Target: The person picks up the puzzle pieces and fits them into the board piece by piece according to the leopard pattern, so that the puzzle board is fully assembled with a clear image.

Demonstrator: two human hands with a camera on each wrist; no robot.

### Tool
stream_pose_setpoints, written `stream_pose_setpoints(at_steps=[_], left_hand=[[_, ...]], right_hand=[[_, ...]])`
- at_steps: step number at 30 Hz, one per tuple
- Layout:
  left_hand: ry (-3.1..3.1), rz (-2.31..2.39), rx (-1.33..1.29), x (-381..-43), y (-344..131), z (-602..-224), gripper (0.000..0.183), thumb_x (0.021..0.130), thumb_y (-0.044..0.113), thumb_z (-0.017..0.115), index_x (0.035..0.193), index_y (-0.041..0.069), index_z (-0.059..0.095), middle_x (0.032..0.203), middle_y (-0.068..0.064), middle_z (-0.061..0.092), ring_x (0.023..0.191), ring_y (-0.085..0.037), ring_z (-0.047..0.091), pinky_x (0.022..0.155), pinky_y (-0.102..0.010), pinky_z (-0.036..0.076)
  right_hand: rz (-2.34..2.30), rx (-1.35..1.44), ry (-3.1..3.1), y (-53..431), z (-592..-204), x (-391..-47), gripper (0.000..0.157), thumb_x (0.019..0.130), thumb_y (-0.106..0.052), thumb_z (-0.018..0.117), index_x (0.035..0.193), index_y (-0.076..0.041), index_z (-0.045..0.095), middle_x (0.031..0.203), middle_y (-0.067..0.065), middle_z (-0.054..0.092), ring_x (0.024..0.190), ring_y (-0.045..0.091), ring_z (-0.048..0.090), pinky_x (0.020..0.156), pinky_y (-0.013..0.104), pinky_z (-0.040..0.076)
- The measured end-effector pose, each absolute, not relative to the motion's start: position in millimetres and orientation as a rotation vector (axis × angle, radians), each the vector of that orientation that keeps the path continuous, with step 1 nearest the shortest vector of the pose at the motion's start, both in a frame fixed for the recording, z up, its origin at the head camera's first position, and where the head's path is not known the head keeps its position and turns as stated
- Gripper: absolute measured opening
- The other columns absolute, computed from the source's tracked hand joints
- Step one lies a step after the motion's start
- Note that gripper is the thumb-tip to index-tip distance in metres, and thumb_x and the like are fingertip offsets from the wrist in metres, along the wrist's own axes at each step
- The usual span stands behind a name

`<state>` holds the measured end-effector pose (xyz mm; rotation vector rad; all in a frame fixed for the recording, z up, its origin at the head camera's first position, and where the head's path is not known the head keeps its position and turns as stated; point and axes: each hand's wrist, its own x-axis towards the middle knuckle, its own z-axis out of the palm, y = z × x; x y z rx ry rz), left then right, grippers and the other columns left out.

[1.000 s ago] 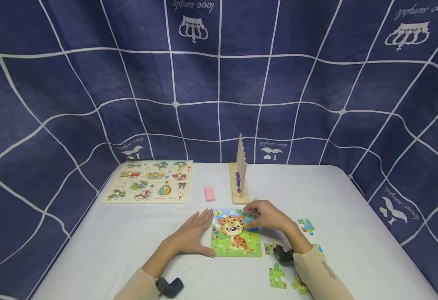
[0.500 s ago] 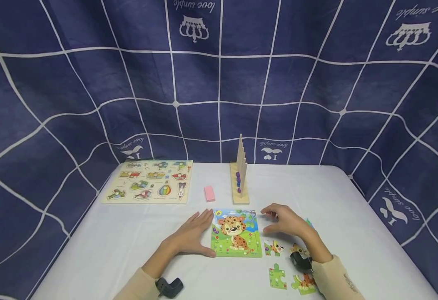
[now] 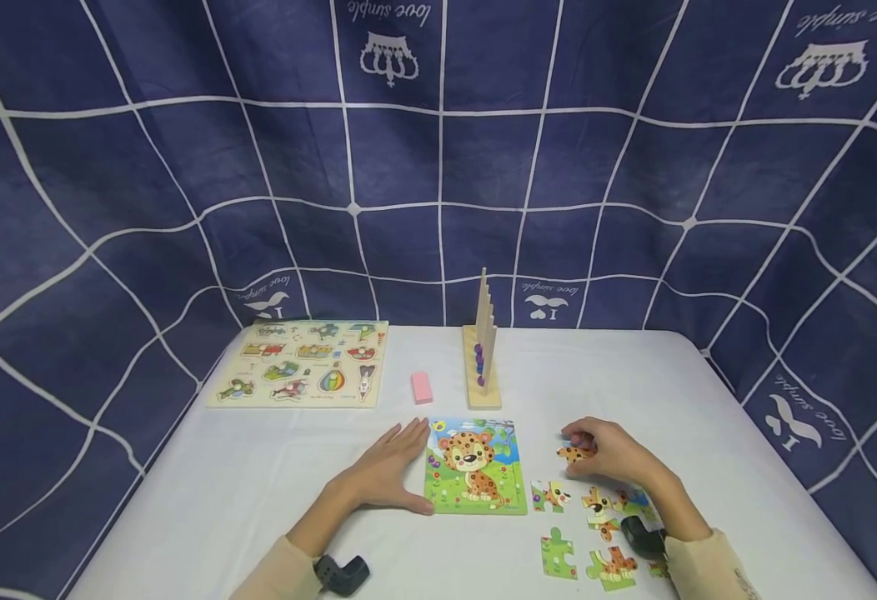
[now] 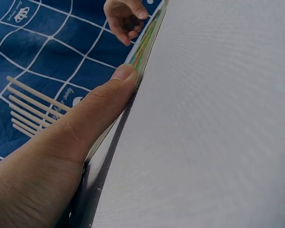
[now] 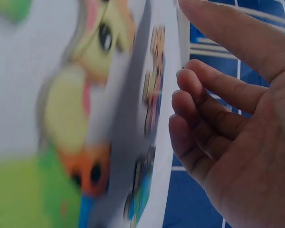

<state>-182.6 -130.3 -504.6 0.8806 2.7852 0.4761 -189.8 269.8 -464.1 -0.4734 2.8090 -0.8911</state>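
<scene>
In the head view, a square jigsaw board (image 3: 509,492) shows a spotted leopard cub on grass. My left hand (image 3: 389,467) lies along its left side, fingers spread; the left wrist view shows its thumb (image 4: 104,104) resting against the board's edge. To the right of the board, my right hand (image 3: 611,454) hovers with its fingers loosely bent. A spotted jigsaw piece (image 3: 572,455) shows between its fingertips and thumb. In the right wrist view, the bent fingers (image 5: 199,114) stand beside the pieces with nothing visible in the palm.
Several loose jigsaw pieces, among them a green piece (image 3: 558,554) and a cub-face piece (image 3: 551,496), lie at the right front. Behind stand a wooden peg stand (image 3: 485,398) and a pink block (image 3: 421,388). A vehicle puzzle board (image 3: 296,398) lies at the back left.
My right hand has moved from the board's upper right corner to the right, over the loose pieces, uncovering several of them. The left hand has stayed at the board's left side.
</scene>
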Motion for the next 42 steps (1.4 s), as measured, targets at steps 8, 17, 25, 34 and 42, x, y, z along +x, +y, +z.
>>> stream_pose_setpoints(at_steps=[8, 17, 25, 34, 42], left_hand=[[2.776, 0.490, 0.877, -182.9, -130.5, -502.6, 0.128, 0.062, 0.087, 0.061, 0.155, 0.008, 0.021, 0.165, -0.004, 0.012, 0.154, -0.020, 0.010, 0.126, -0.042, 0.010], [2.782, 0.491, 0.865, -182.8, -130.5, -503.0, 0.129, 0.062, 0.088, 0.060, 0.155, 0.008, 0.021, 0.165, -0.003, 0.011, 0.154, -0.019, 0.009, 0.126, -0.042, 0.009], [2.784, 0.497, 0.873, -182.6, -130.3, -505.2, 0.129, 0.062, 0.087, 0.062, 0.155, 0.008, 0.021, 0.165, -0.004, 0.012, 0.154, -0.021, 0.010, 0.126, -0.043, 0.011], [2.775, 0.491, 0.873, -181.8, -130.1, -503.7, 0.128, 0.063, 0.086, 0.062, 0.155, 0.007, 0.022, 0.165, -0.005, 0.013, 0.154, -0.021, 0.010, 0.126, -0.043, 0.011], [2.777, 0.474, 0.869, -182.2, -129.6, -503.0, 0.128, 0.062, 0.087, 0.061, 0.155, 0.008, 0.021, 0.165, -0.005, 0.012, 0.154, -0.021, 0.009, 0.126, -0.043, 0.010]], right_hand=[[-0.861, -0.364, 2.802, 290.5, -466.5, -187.0, 0.063, 0.065, -0.028, 0.090, 0.117, -0.002, 0.064, 0.096, 0.000, 0.062, 0.087, 0.014, 0.052, 0.072, 0.022, 0.048], [-0.850, -0.310, 2.804, 296.2, -468.6, -186.2, 0.059, 0.065, -0.024, 0.090, 0.113, -0.001, 0.065, 0.090, 0.001, 0.057, 0.079, 0.015, 0.047, 0.063, 0.021, 0.042], [-0.856, -0.272, 2.792, 294.9, -467.4, -186.9, 0.053, 0.066, -0.023, 0.089, 0.108, -0.003, 0.065, 0.086, 0.002, 0.056, 0.078, 0.016, 0.047, 0.062, 0.021, 0.040], [-0.846, -0.315, 2.793, 296.4, -470.5, -189.2, 0.047, 0.068, -0.024, 0.088, 0.105, -0.005, 0.066, 0.084, 0.000, 0.056, 0.077, 0.014, 0.047, 0.062, 0.021, 0.041], [-0.829, -0.323, 2.809, 297.2, -472.5, -191.2, 0.043, 0.069, -0.025, 0.088, 0.103, -0.007, 0.068, 0.082, -0.002, 0.056, 0.075, 0.012, 0.047, 0.061, 0.020, 0.040]])
